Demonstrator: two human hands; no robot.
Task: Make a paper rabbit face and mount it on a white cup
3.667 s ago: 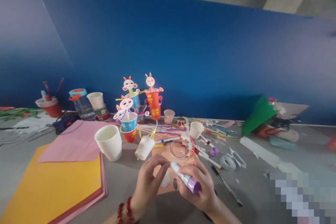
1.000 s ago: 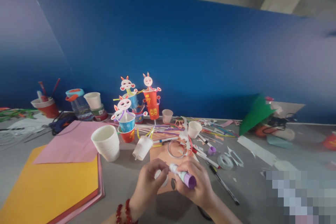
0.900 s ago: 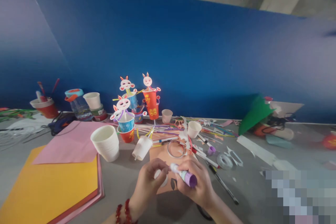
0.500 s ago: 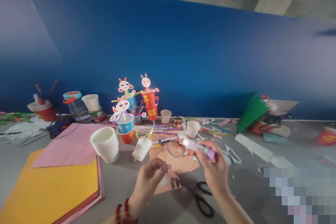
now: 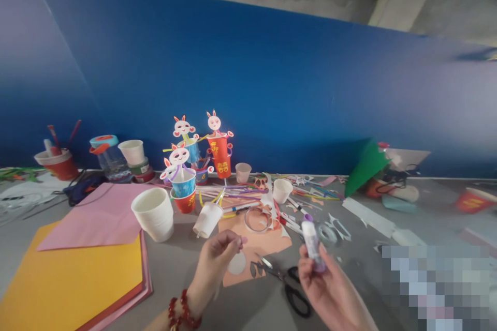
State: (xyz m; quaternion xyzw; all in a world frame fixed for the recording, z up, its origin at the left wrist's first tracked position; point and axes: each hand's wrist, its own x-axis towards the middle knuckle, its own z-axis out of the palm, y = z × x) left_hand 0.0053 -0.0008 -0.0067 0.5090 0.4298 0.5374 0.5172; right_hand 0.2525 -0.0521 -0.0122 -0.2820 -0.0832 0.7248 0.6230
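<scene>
My right hand (image 5: pixel 324 279) is closed around a glue stick (image 5: pixel 311 244), held nearly upright with its white end up and purple base down. My left hand (image 5: pixel 218 258) pinches a small pink paper piece (image 5: pixel 244 240) between thumb and fingertips. Just below those fingertips lies a white paper circle (image 5: pixel 236 264) on a peach paper sheet (image 5: pixel 254 242). Black-handled scissors (image 5: pixel 297 301) rest on the table between my hands, partly over that sheet. Close to the blades are small dark leaf-shaped pieces (image 5: pixel 256 269).
Rabbit-headed paper-cup figures (image 5: pixel 220 152) stand at the back. A white cup stack (image 5: pixel 153 214) and a tipped white cup (image 5: pixel 208 220) are left of centre. Coloured sheets (image 5: pixel 85 274) cover the left side. A tape roll (image 5: pixel 328 234) and paper scraps lie right.
The glue stick has turned from lying sideways to nearly upright, and my right hand has moved lower with its palm turned up. My left hand still pinches the pink piece.
</scene>
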